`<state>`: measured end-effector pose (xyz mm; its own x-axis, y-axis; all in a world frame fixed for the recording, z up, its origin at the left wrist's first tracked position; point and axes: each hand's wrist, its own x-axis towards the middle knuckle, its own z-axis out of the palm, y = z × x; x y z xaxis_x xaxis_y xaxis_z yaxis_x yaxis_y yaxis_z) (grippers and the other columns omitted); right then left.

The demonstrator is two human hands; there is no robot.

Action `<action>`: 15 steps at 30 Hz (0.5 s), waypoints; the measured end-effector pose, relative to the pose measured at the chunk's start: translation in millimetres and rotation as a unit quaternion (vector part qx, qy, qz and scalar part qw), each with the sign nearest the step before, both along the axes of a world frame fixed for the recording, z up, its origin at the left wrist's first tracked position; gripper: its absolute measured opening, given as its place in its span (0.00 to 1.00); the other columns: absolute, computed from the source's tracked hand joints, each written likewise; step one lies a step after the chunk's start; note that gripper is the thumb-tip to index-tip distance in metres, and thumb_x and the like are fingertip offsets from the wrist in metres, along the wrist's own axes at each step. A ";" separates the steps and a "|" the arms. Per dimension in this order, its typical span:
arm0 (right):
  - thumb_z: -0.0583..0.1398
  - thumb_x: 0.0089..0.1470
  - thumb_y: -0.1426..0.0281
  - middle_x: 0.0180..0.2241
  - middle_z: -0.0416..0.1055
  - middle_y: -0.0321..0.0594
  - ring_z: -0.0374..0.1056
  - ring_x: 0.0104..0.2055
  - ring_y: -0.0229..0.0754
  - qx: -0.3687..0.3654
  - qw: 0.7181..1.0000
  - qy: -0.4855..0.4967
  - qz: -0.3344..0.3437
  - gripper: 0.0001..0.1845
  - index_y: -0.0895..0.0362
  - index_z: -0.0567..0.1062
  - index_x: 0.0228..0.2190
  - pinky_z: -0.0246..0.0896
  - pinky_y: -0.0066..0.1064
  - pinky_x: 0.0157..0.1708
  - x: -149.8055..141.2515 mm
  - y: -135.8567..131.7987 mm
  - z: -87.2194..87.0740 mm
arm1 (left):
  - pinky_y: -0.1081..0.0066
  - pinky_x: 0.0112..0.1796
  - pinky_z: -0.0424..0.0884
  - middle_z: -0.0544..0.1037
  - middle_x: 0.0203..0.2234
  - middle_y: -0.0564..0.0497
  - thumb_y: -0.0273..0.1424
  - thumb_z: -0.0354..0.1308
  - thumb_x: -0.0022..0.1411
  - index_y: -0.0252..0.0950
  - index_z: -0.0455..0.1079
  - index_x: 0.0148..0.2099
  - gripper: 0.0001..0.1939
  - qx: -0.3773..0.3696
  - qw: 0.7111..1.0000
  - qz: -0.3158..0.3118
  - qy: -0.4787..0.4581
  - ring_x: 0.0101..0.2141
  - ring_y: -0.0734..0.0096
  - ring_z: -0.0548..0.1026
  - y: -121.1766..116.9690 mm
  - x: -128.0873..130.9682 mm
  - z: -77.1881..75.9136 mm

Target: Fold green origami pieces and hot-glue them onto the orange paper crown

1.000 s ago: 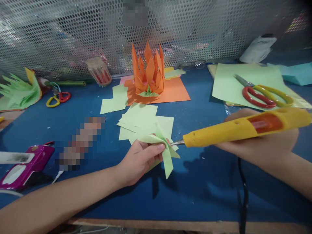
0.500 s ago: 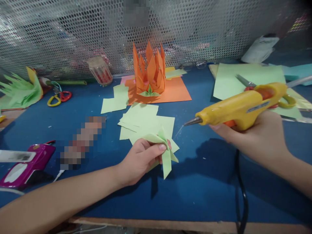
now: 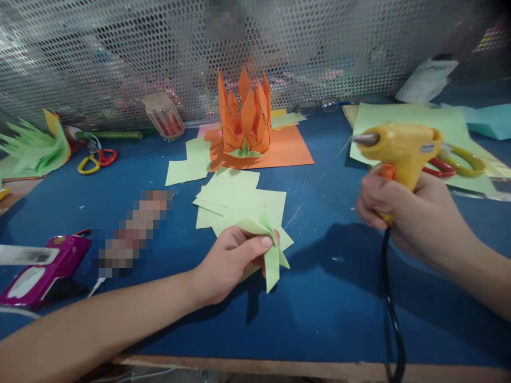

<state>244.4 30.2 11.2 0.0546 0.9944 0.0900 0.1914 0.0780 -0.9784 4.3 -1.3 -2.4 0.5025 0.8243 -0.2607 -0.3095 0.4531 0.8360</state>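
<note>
My left hand [image 3: 235, 258] pinches a folded light-green paper piece [image 3: 272, 266] with several pointed leaf-like flaps, held just above the blue table. Wrapped round the handle of a yellow hot glue gun [image 3: 407, 146], my right hand [image 3: 415, 210] is raised at the right. The gun's metal nozzle points left, and a thin glue strand trails from it. Beneath and behind the left hand lie pale-green paper squares [image 3: 239, 186]. Farther back stands an orange folded-paper flower [image 3: 246, 119] with a small green paper leaf piece [image 3: 245, 151] at its front base.
Orange sheets [image 3: 293, 149] lie under the flower. Scissors [image 3: 463, 159] rest on green paper [image 3: 407, 119] behind the glue gun, whose black cord [image 3: 393, 314] hangs over the front edge. Left are more scissors [image 3: 98, 159], a toothpick jar [image 3: 163, 117] and a purple device [image 3: 66, 260]. A perforated metal panel [image 3: 120, 53] stands behind.
My right hand has drawn the glue gun away from the green paper piece, rightward and up, turning it more upright. The left hand stays nearly still.
</note>
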 end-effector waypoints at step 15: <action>0.65 0.46 0.55 0.11 0.59 0.29 0.58 0.12 0.34 0.149 0.975 -0.154 -0.066 0.22 0.54 0.64 0.15 0.53 0.29 0.14 -0.4 -2.6 -2.8 | 0.78 0.23 0.63 0.71 0.20 0.57 0.32 0.65 0.55 0.31 0.67 0.32 0.11 0.010 0.997 0.008 0.074 0.18 0.82 0.68 -0.8 -1.6 -2.6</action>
<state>244.0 27.6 8.4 0.1052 0.9075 0.4067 0.4997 0.3053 -0.8106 2.6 -2.1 -4.9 0.4476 0.8372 -0.3141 -0.1895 0.4321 0.8817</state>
